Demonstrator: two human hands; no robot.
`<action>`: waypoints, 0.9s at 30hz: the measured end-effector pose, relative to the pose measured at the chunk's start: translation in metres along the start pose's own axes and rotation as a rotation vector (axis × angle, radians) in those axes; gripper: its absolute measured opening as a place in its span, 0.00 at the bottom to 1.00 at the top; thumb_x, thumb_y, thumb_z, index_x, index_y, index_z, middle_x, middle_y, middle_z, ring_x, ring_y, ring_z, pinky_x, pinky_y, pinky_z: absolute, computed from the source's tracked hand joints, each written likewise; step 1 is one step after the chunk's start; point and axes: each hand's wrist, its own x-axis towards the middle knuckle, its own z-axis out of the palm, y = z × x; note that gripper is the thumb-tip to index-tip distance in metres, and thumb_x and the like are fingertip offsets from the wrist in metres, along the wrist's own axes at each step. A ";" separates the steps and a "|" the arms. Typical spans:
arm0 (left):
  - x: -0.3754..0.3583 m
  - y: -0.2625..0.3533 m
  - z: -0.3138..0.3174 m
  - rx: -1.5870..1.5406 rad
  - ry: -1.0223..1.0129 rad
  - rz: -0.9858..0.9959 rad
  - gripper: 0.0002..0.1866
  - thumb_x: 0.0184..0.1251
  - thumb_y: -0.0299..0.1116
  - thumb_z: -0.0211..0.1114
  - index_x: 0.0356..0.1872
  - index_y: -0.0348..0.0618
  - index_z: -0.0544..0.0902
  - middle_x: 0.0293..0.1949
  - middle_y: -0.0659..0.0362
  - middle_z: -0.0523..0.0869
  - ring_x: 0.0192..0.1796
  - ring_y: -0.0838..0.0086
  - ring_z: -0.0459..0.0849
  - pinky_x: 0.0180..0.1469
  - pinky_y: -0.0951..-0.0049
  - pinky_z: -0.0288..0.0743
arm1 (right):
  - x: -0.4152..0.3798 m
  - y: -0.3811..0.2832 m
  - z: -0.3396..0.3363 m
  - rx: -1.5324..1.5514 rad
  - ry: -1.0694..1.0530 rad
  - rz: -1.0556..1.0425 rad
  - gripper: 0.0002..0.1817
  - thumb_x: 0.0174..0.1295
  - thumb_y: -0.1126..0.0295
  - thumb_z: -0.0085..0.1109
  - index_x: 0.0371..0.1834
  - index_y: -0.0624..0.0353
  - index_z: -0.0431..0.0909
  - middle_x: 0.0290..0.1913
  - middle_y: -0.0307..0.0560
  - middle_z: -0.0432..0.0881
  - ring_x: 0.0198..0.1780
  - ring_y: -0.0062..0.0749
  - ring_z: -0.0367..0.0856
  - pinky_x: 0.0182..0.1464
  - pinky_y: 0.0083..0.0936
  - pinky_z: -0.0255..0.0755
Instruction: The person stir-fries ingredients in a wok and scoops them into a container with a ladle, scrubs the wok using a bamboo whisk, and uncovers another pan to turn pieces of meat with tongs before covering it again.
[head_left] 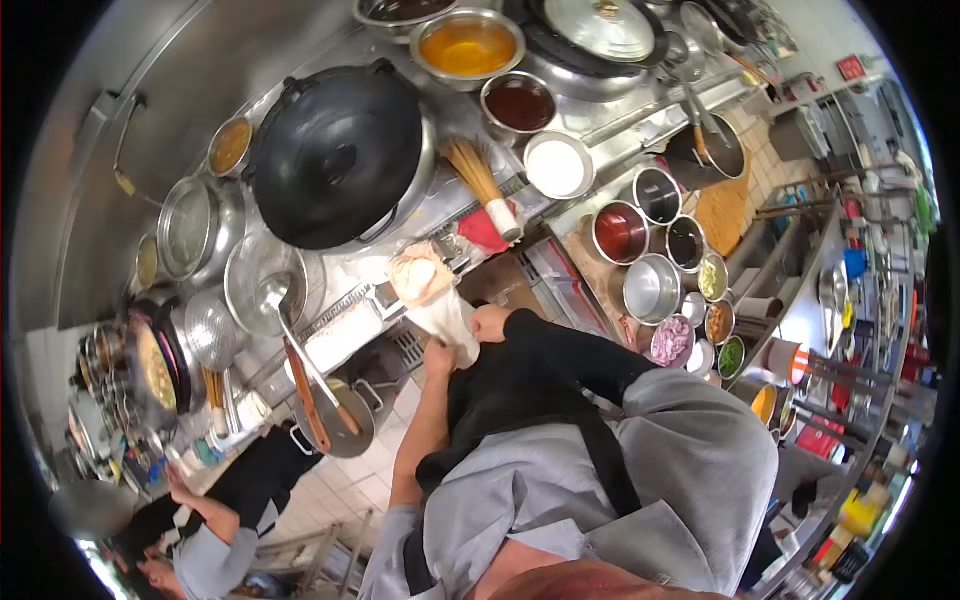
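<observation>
My left hand (pixel 438 358) is closed on the lower edge of a white, limp sheet that looks like a cloth or bag (pixel 445 322). On its other side, my right hand (pixel 490 323) grips the same white piece near my waist. Its upper end lies at the counter edge, against a pale pinkish, crumpled bundle (pixel 415 272) whose kind I cannot make out. Beyond stands a large black wok (pixel 338 155), tilted on the range. A bamboo brush (pixel 480 185) lies to its right, beside a red cloth (pixel 487 232).
A ladle (pixel 277 292) rests across a glass lid, above a pan (pixel 345 425) at left. Bowls of orange liquid (pixel 466 45), dark sauce (pixel 518 103) and white powder (pixel 558 166) line the back. Chopped onion (pixel 672 341) stands right. Another person (pixel 215 530) works at far left.
</observation>
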 end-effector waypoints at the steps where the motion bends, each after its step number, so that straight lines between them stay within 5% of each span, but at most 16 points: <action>1: 0.007 -0.015 0.004 -0.060 -0.013 0.043 0.19 0.53 0.35 0.74 0.39 0.29 0.80 0.34 0.46 0.90 0.42 0.52 0.89 0.49 0.53 0.81 | -0.025 -0.018 -0.030 0.170 0.172 0.104 0.04 0.50 0.71 0.64 0.28 0.58 0.85 0.30 0.53 0.87 0.30 0.52 0.85 0.37 0.44 0.77; 3: -0.002 -0.022 -0.016 -0.221 -0.194 -0.242 0.19 0.54 0.34 0.73 0.40 0.29 0.80 0.33 0.46 0.90 0.37 0.53 0.90 0.43 0.54 0.84 | -0.061 -0.033 -0.092 0.378 0.345 0.173 0.06 0.55 0.66 0.69 0.30 0.57 0.87 0.30 0.50 0.87 0.33 0.45 0.87 0.40 0.38 0.80; 5: 0.008 -0.101 -0.004 -0.214 -0.172 -0.339 0.17 0.56 0.32 0.73 0.39 0.28 0.80 0.31 0.45 0.88 0.29 0.56 0.90 0.31 0.58 0.84 | -0.079 -0.008 -0.147 0.278 0.631 0.040 0.06 0.60 0.66 0.69 0.31 0.57 0.87 0.30 0.51 0.88 0.35 0.40 0.89 0.42 0.37 0.81; 6: 0.006 -0.134 -0.005 -0.226 -0.160 -0.394 0.17 0.54 0.36 0.74 0.37 0.33 0.82 0.30 0.47 0.88 0.29 0.56 0.90 0.31 0.57 0.83 | -0.101 -0.030 -0.200 0.309 0.646 0.252 0.05 0.61 0.68 0.67 0.32 0.57 0.87 0.31 0.52 0.88 0.35 0.40 0.88 0.43 0.37 0.81; 8: -0.006 -0.195 -0.021 0.532 -0.385 0.155 0.16 0.51 0.43 0.76 0.31 0.42 0.85 0.28 0.50 0.89 0.29 0.55 0.89 0.31 0.54 0.81 | -0.112 0.023 -0.265 0.267 0.879 0.114 0.07 0.65 0.71 0.61 0.38 0.57 0.88 0.33 0.53 0.89 0.37 0.40 0.88 0.45 0.35 0.81; 9: -0.018 -0.205 -0.031 0.893 -0.382 0.484 0.16 0.49 0.47 0.77 0.28 0.46 0.87 0.27 0.52 0.89 0.29 0.54 0.89 0.31 0.53 0.80 | -0.115 0.042 -0.304 0.154 1.043 0.224 0.07 0.66 0.70 0.62 0.40 0.59 0.88 0.35 0.54 0.90 0.38 0.42 0.89 0.47 0.35 0.81; 10: -0.028 -0.212 -0.040 0.973 -0.360 0.580 0.16 0.47 0.51 0.78 0.25 0.50 0.89 0.26 0.53 0.89 0.29 0.54 0.89 0.31 0.51 0.79 | -0.131 0.027 -0.361 0.063 1.029 0.355 0.07 0.66 0.69 0.63 0.41 0.58 0.88 0.37 0.55 0.90 0.40 0.43 0.90 0.47 0.37 0.81; 12: -0.054 -0.206 -0.060 0.875 -0.219 0.650 0.18 0.47 0.54 0.77 0.22 0.50 0.86 0.23 0.55 0.87 0.27 0.54 0.88 0.30 0.52 0.78 | -0.130 0.077 -0.440 -0.113 1.238 0.291 0.08 0.66 0.67 0.62 0.39 0.56 0.89 0.37 0.59 0.89 0.41 0.51 0.90 0.46 0.41 0.81; 13: -0.060 -0.205 -0.067 0.788 -0.237 0.517 0.20 0.48 0.55 0.77 0.21 0.50 0.83 0.21 0.56 0.85 0.26 0.52 0.86 0.29 0.51 0.77 | -0.129 0.094 -0.485 -0.210 1.281 0.300 0.09 0.66 0.66 0.62 0.39 0.55 0.89 0.36 0.60 0.89 0.41 0.54 0.90 0.46 0.43 0.82; 14: -0.052 -0.220 -0.062 0.786 -0.395 0.400 0.20 0.48 0.56 0.77 0.24 0.51 0.84 0.21 0.56 0.86 0.27 0.54 0.87 0.29 0.51 0.77 | -0.122 0.125 -0.524 -0.331 1.301 0.345 0.09 0.66 0.64 0.61 0.38 0.55 0.89 0.36 0.61 0.88 0.41 0.55 0.89 0.46 0.45 0.82; 18: -0.062 -0.181 -0.080 0.570 -0.363 0.057 0.22 0.48 0.56 0.78 0.26 0.50 0.83 0.24 0.55 0.87 0.33 0.54 0.89 0.35 0.53 0.81 | -0.084 0.233 -0.658 -0.677 1.289 0.546 0.16 0.69 0.59 0.57 0.35 0.59 0.89 0.37 0.60 0.89 0.43 0.59 0.88 0.48 0.51 0.81; 21: -0.065 -0.154 -0.084 0.690 -0.325 0.258 0.20 0.49 0.51 0.79 0.28 0.48 0.82 0.29 0.55 0.89 0.36 0.53 0.90 0.38 0.55 0.83 | -0.065 0.266 -0.726 -0.796 1.088 0.731 0.21 0.70 0.54 0.55 0.43 0.62 0.88 0.47 0.55 0.91 0.55 0.54 0.87 0.58 0.49 0.77; 22: -0.065 -0.140 -0.090 0.742 -0.430 0.181 0.20 0.47 0.48 0.81 0.30 0.47 0.83 0.33 0.55 0.92 0.39 0.53 0.91 0.42 0.55 0.85 | -0.054 0.306 -0.749 -0.804 1.090 0.702 0.23 0.69 0.51 0.57 0.54 0.57 0.87 0.53 0.55 0.90 0.62 0.49 0.83 0.62 0.46 0.75; 23: -0.067 -0.134 -0.089 0.645 -0.408 0.071 0.20 0.47 0.48 0.82 0.30 0.47 0.83 0.34 0.55 0.92 0.39 0.53 0.91 0.43 0.56 0.85 | -0.052 0.300 -0.757 -0.715 1.131 0.678 0.23 0.71 0.53 0.55 0.59 0.56 0.84 0.55 0.63 0.87 0.59 0.58 0.83 0.65 0.48 0.75; 25: -0.073 -0.126 -0.088 0.446 -0.356 -0.137 0.20 0.48 0.48 0.82 0.31 0.46 0.83 0.35 0.55 0.92 0.40 0.54 0.91 0.44 0.56 0.86 | -0.036 0.333 -0.777 -0.748 1.163 0.612 0.23 0.70 0.55 0.55 0.58 0.57 0.85 0.55 0.63 0.87 0.59 0.58 0.84 0.65 0.46 0.76; 27: -0.072 -0.115 -0.091 0.541 -0.384 -0.038 0.18 0.50 0.46 0.81 0.31 0.46 0.83 0.35 0.54 0.92 0.40 0.56 0.92 0.44 0.57 0.87 | -0.032 0.327 -0.793 -0.700 0.923 0.690 0.22 0.69 0.55 0.56 0.56 0.59 0.87 0.54 0.63 0.88 0.58 0.58 0.85 0.65 0.46 0.76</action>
